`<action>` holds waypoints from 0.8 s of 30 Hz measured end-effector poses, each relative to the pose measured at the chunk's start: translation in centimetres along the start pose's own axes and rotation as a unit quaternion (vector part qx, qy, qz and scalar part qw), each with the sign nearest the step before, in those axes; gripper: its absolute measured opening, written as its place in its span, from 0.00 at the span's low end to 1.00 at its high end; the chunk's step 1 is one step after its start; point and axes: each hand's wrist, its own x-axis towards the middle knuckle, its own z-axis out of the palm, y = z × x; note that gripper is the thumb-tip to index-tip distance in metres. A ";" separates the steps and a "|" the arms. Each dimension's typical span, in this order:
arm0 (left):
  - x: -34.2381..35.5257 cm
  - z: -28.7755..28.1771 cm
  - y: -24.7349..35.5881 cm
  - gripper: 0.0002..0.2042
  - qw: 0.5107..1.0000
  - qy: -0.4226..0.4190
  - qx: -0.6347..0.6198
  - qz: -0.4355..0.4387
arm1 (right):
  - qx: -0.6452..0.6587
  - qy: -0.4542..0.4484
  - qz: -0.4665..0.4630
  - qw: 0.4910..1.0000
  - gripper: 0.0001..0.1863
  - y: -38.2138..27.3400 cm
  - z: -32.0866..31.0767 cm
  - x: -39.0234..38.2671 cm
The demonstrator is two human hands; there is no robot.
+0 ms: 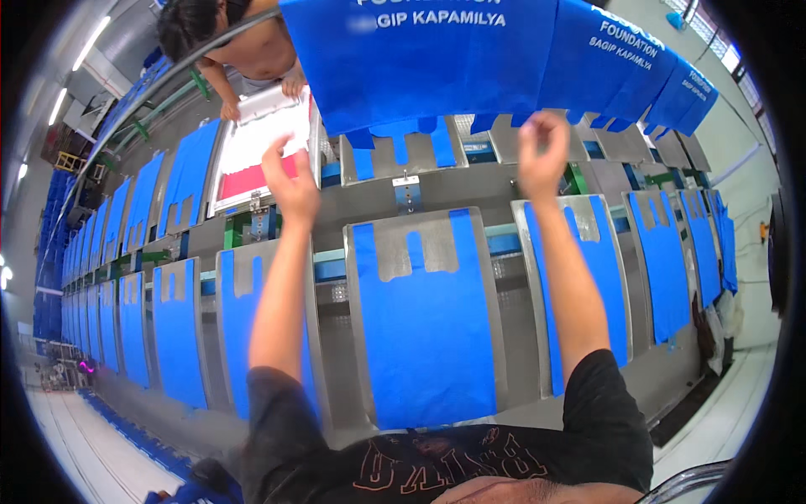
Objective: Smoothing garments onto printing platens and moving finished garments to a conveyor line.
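My left hand (291, 186) is raised with its fingers apart and holds nothing. It is nearest to a white-edged printing screen (314, 151) with white and red areas. My right hand (542, 160) is lifted just below the hanging blue bags (428, 76); its fingers curl loosely, slightly blurred, and nothing shows in them. Between my forearms, a flat blue bag with cut-out handles (424, 336) lies on a grey metal plate (492, 361). Another blue bag (592, 286) lies on a plate under my right forearm, and one more (239, 336) lies partly behind my left arm.
Across the row, a person (260, 55) leans over with both hands on the screen's far end. More plates with blue bags (176, 336) run off to the left and right. Blue-green rails (332, 270) join the plates. Printed bags hang overhead along the far side.
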 end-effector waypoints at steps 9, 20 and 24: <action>14.9 0.9 17.5 0.22 0.974 -0.080 -0.135 -0.160 | 0.071 -0.029 0.038 0.996 0.13 -10.1 -8.6 17.7; 10.7 -8.7 19.8 0.08 0.959 -0.049 -0.234 -0.154 | -0.117 -0.414 -0.463 0.775 0.25 -36.4 3.4 17.9; 9.1 -15.3 20.1 0.08 0.971 0.024 -0.210 -0.113 | -0.303 -0.521 -0.514 0.611 0.28 -47.9 9.6 13.7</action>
